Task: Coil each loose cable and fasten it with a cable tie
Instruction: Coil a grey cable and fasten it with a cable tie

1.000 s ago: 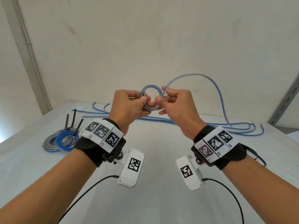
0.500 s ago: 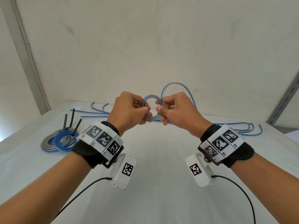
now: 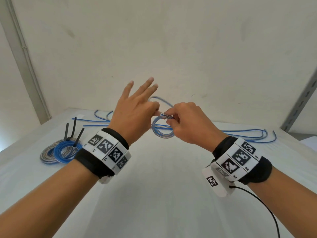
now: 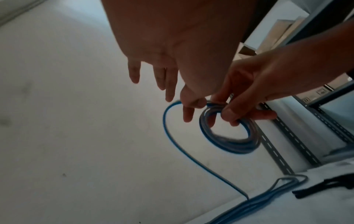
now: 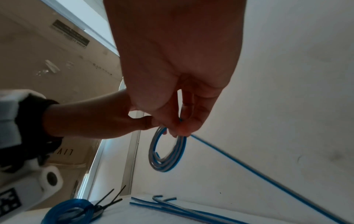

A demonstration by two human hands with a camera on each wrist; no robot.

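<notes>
A small coil (image 3: 162, 136) of blue-and-grey cable hangs in the air above the white table (image 3: 154, 194). My right hand (image 3: 173, 116) grips the coil's top between thumb and curled fingers, as the right wrist view shows (image 5: 178, 128). My left hand (image 3: 157, 111) pinches the free strand beside it with thumb and forefinger, its other three fingers spread straight upward. In the left wrist view the coil (image 4: 229, 149) hangs under both hands. The loose cable (image 4: 172, 145) arcs down from there to the table and trails along the back right (image 3: 240, 133).
Two finished coils (image 3: 60, 150), one blue and one grey, lie at the left with black ties (image 3: 74, 127) sticking up. More straight cable lies along the back edge (image 3: 96, 120). Black strips (image 4: 325, 187) lie on the table at the right. A slotted metal upright (image 3: 300, 103) stands at the far right.
My left hand has let go of the coil, spread three fingers and now pinches only the strand. The coil hangs lower from my right hand. The big loop behind has shrunk.
</notes>
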